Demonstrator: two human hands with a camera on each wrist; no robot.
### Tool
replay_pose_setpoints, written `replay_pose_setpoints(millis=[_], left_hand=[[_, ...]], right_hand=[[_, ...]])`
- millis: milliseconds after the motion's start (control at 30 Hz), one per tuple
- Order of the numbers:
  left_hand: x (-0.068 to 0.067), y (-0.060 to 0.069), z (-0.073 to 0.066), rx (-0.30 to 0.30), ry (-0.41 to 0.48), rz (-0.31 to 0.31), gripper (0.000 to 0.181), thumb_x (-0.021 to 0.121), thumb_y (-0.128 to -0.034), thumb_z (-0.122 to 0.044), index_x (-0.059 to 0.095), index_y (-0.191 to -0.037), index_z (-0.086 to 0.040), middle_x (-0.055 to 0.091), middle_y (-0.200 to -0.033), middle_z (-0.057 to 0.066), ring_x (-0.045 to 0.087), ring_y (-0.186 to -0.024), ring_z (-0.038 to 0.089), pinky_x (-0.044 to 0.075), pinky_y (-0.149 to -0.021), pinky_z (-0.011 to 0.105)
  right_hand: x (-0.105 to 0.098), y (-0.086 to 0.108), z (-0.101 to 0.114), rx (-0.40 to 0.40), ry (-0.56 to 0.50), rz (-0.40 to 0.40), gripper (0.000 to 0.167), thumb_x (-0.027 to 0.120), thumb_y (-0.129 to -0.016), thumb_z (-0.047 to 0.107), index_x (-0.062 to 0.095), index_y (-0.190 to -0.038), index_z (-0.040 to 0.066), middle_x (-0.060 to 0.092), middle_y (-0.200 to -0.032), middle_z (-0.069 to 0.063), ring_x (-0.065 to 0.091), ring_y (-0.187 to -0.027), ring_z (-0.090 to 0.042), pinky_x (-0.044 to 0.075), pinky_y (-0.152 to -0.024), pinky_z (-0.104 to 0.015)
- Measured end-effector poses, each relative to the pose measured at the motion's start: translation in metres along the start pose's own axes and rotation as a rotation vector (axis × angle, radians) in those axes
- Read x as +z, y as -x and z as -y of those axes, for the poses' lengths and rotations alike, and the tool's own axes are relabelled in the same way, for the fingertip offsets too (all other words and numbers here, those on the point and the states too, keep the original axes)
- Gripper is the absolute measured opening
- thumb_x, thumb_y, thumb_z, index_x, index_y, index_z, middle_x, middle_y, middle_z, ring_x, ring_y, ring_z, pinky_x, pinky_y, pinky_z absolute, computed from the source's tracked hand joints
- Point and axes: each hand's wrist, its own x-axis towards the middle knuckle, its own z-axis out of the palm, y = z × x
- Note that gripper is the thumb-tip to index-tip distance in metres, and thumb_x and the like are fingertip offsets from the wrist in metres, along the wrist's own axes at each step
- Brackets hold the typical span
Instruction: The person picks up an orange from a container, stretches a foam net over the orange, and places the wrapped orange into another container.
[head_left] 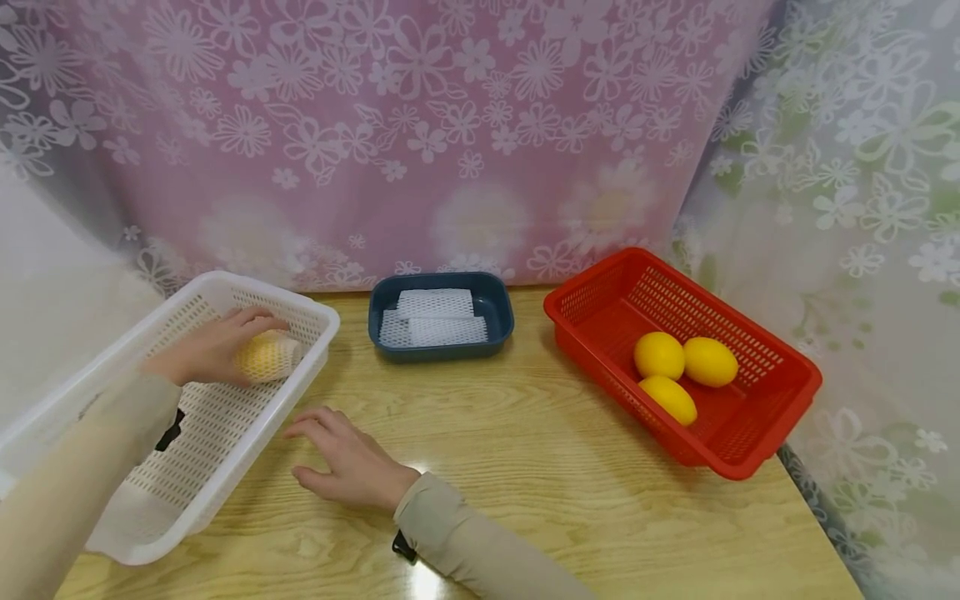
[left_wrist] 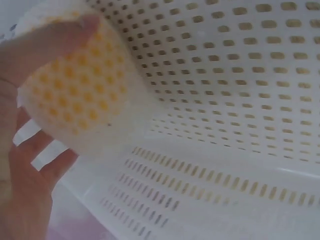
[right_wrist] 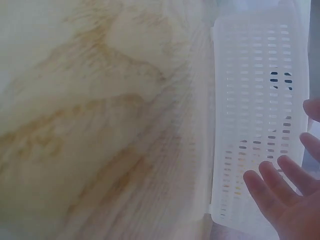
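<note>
Inside the white basket (head_left: 225, 475), near its far end, my left hand (head_left: 217, 346) grips a yellow lemon-like fruit (head_left: 266, 357) wrapped in a white foam net. In the left wrist view the thumb lies across the netted fruit (left_wrist: 75, 85) and the fingers curl beneath it. My right hand (head_left: 352, 462) hovers beside the basket's right wall, over the table, fingers spread and slightly bent with nothing in them. The right wrist view shows that hand's fingers (right_wrist: 267, 185) apart in front of the basket's side.
A dark blue tray (head_left: 442, 353) at the back middle holds several flat white foam nets (head_left: 442, 317). On the right stands a red basket (head_left: 600, 371) with three yellow fruits (head_left: 660, 356) in it. A pink floral curtain (head_left: 420, 167) hangs behind the wooden table (head_left: 525, 467).
</note>
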Motion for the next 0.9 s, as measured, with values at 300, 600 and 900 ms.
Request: replay_pose_setpoints(millis=[300, 600, 900], left_hand=[[-0.012, -0.006, -0.02, -0.072, -0.045, 0.093, 0.072, 0.091, -0.067, -0.028, 0.06, -0.13, -0.015, 0.057, -0.131, 0.016, 0.057, -0.113, 0.044, 0.05, -0.079, 0.06], [-0.043, -0.01, -0.057, -0.051, 0.019, -0.008, 0.03, 0.071, -0.0928, -0.025, 0.065, -0.115, -0.005, 0.068, -0.111, 0.012, 0.065, -0.096, 0.031, 0.053, -0.078, 0.05], [-0.063, -0.021, -0.131, 0.031, -0.008, -0.134, 0.029, 0.072, -0.0916, -0.028, 0.065, -0.114, -0.011, 0.07, -0.104, 0.004, 0.067, -0.091, 0.022, 0.054, -0.071, 0.042]], right_hand=[[-0.011, 0.002, -0.003, 0.019, -0.034, -0.02, 0.041, 0.062, -0.098, 0.027, 0.051, -0.136, 0.016, 0.043, -0.142, -0.001, 0.039, -0.131, -0.007, 0.031, -0.104, -0.013], [-0.031, 0.007, -0.01, 0.052, -0.038, -0.031, 0.04, 0.062, -0.099, 0.027, 0.051, -0.136, 0.016, 0.044, -0.141, 0.001, 0.04, -0.13, -0.007, 0.034, -0.104, -0.016], [-0.069, 0.021, -0.021, 0.062, 0.017, -0.064, 0.037, 0.064, -0.097, 0.026, 0.055, -0.132, 0.015, 0.052, -0.135, 0.003, 0.048, -0.124, -0.007, 0.04, -0.1, -0.019]])
